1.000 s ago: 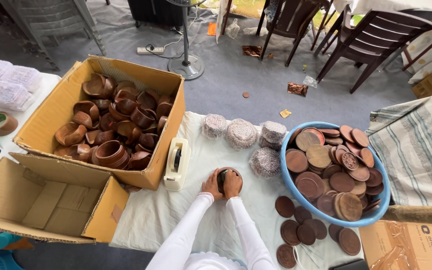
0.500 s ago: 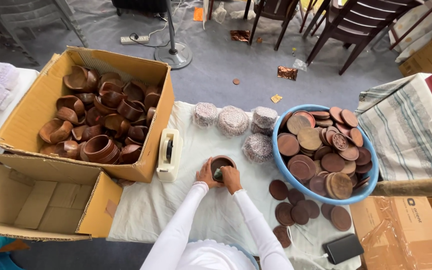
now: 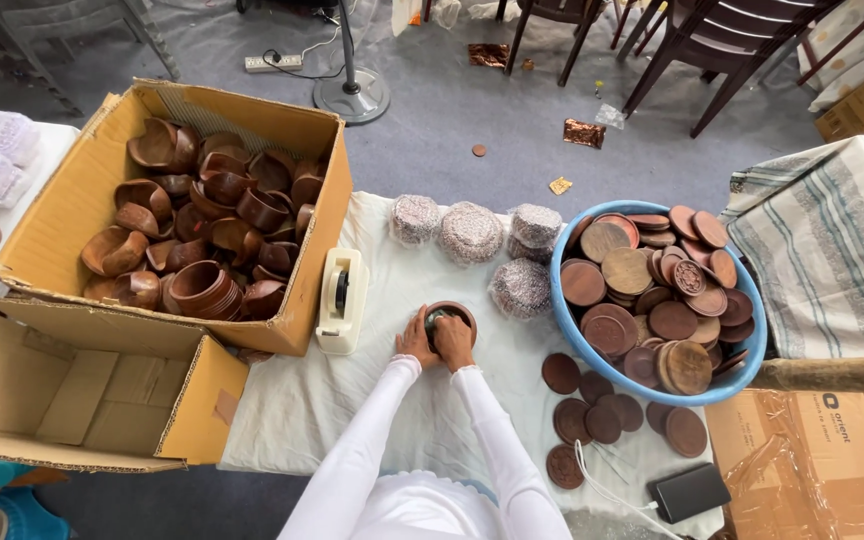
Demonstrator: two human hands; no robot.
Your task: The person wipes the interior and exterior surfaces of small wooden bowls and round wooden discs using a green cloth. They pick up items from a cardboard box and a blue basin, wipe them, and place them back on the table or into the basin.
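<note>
My left hand [image 3: 416, 338] and my right hand [image 3: 455, 343] are both curled around one small wooden bowl [image 3: 450, 318] that stands on the white tablecloth [image 3: 292, 410], just right of the cream tape dispenser [image 3: 342, 300]. The left hand cups the bowl's near-left side with the fingers half closed against the wall; the right hand lies over the near rim, fingers bent down into or onto the mouth, where something dark and greenish shows, too small for me to tell what it is. Neither hand is spread wide, and between them they hold the bowl and nothing else.

Left of the dispenser sits the big cardboard box [image 3: 72, 200] full of brown wooden bowls. Beyond the bowl, farther from me, lie four wrapped bundles [image 3: 470, 232]. Right of the bowl is the blue basin [image 3: 652, 375] heaped with round wooden lids, and more loose lids [image 3: 592, 410] lie on the cloth beside the basin, nearer me. A dark phone with a white cable [image 3: 687, 490] rests at the cloth's near right corner.

Half a second ago my hands sat on the bowl much the same way, and the bowl has kept its place beside the dispenser. My view has shifted a little, so the box and basin lie slightly differently in it
</note>
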